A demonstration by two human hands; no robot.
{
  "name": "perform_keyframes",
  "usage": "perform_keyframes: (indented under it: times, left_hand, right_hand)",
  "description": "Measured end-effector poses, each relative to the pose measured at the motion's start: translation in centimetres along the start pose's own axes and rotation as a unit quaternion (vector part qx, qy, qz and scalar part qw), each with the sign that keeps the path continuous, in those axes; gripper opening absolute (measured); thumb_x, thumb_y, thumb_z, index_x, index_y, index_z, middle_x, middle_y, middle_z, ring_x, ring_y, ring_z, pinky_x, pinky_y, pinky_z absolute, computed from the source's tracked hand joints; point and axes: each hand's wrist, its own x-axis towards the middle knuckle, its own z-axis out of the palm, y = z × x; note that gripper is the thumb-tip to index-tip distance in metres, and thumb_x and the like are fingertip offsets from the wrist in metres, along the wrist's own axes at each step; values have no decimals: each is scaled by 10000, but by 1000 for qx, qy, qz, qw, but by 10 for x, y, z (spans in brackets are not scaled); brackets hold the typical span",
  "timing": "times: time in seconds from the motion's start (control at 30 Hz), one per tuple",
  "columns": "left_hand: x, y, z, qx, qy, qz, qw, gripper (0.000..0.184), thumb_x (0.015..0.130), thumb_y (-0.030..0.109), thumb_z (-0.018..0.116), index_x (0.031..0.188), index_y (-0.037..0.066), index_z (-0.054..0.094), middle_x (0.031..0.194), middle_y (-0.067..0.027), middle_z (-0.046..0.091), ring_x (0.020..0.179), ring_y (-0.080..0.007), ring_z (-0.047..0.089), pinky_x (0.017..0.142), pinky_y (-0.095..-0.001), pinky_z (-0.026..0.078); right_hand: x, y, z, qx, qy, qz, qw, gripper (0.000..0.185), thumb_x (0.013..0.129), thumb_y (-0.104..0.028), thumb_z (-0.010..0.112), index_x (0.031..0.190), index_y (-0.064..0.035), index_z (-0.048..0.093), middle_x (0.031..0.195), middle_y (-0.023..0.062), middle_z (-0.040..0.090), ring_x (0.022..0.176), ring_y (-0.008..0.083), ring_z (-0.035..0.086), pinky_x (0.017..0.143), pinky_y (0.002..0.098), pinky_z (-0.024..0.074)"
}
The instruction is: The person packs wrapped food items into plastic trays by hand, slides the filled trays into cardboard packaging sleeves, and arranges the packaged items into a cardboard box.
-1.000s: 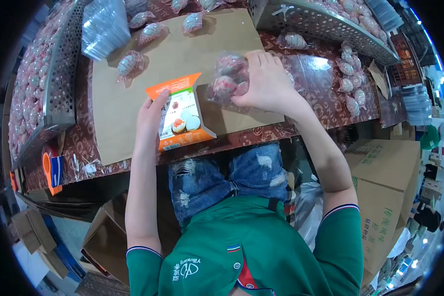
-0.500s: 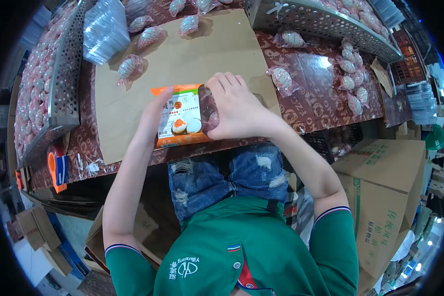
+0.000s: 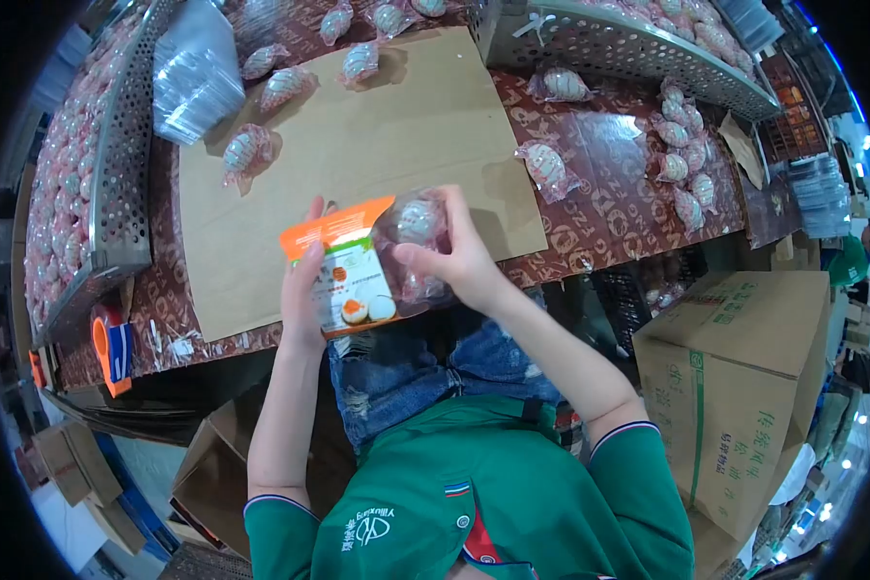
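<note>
My left hand grips the left end of an orange and white cardboard sleeve printed with egg pictures, its thumb on the front face. An orange flap stands up along the sleeve's top edge. From the right side of the sleeve sticks out a clear plastic tray holding pink-wrapped eggs. My right hand is closed around that tray's right end, thumb across the front. The pack is tilted, held over the front edge of a cardboard sheet. How far the tray reaches inside the sleeve is hidden.
Loose wrapped eggs lie on the sheet and table. Perforated metal bins full of eggs stand left and back right. Stacked clear trays sit at back left. A tape dispenser is by the left edge; a carton stands right.
The pack has tilted and come toward my body. Its orange flap now stands up, and more of the egg tray shows at right. My right hand has moved from its top to its right end.
</note>
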Motion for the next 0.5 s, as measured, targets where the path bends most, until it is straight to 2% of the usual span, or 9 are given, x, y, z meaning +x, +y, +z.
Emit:
perform_keyframes:
  times: [0.1,0.23,0.27,0.33,0.37,0.4,0.43,0.47,0.5]
  left_hand:
    - [0,11,8,99,81,-7,992,748,948,266,611,1526,38,196,1421,-174,436,1265,-240,489,1055,-368,404]
    - [-6,37,24,240,38,6,970,711,942,228,631,1498,58,220,1368,-171,458,1214,-238,519,995,-368,459]
    - [-9,37,18,272,31,-1,962,666,935,162,617,1479,64,245,1400,-162,438,1245,-252,499,1009,-379,451]
    - [-6,23,1,193,-13,79,978,654,910,146,625,1457,49,279,1417,-141,436,1281,-259,473,1033,-387,434]
    - [-3,3,-4,110,33,80,990,679,883,202,652,1441,36,302,1417,-124,449,1309,-258,450,1063,-391,406]
    - [-1,-14,-10,100,71,95,988,614,896,178,644,1412,34,344,1404,-115,464,1289,-242,467,1066,-387,396]
    - [6,-41,-33,70,40,107,991,556,891,81,640,1383,31,386,1378,-98,484,1259,-219,487,1044,-378,412]
    - [8,-28,12,22,192,79,978,542,873,26,654,1358,28,413,1340,-84,508,1230,-197,500,999,-371,447]
    - [13,-18,18,29,160,97,982,567,869,33,661,1370,23,396,1332,-88,512,1229,-198,499,995,-373,453]
  right_hand:
    - [0,-4,23,21,23,13,999,651,842,-216,758,1266,1,314,1145,134,513,1087,173,519,955,332,442]
    - [7,13,19,44,67,-35,996,556,874,-199,717,1257,-28,352,1151,104,509,1083,172,522,960,323,445]
    - [7,10,18,113,76,-47,990,484,896,-174,684,1244,-41,375,1160,86,502,1075,167,525,963,324,445]
    - [7,7,18,243,173,-31,954,463,909,-120,659,1255,-54,358,1177,81,503,1087,166,528,976,336,444]
    - [9,8,23,264,212,-56,939,466,919,-96,644,1266,-66,334,1194,86,502,1118,169,522,983,342,447]
    - [9,10,30,294,224,-59,927,475,928,-101,640,1273,-69,315,1209,89,496,1151,173,509,986,335,451]
    - [11,23,33,213,224,-89,947,490,924,-103,648,1281,-73,313,1232,93,479,1165,179,501,988,336,451]
    - [9,31,29,171,155,-67,971,597,882,-120,694,1334,-72,307,1308,101,451,1251,191,437,1063,363,372]
    - [13,28,20,76,128,-81,985,632,866,-145,718,1340,-67,307,1308,107,450,1264,194,425,1073,372,354]
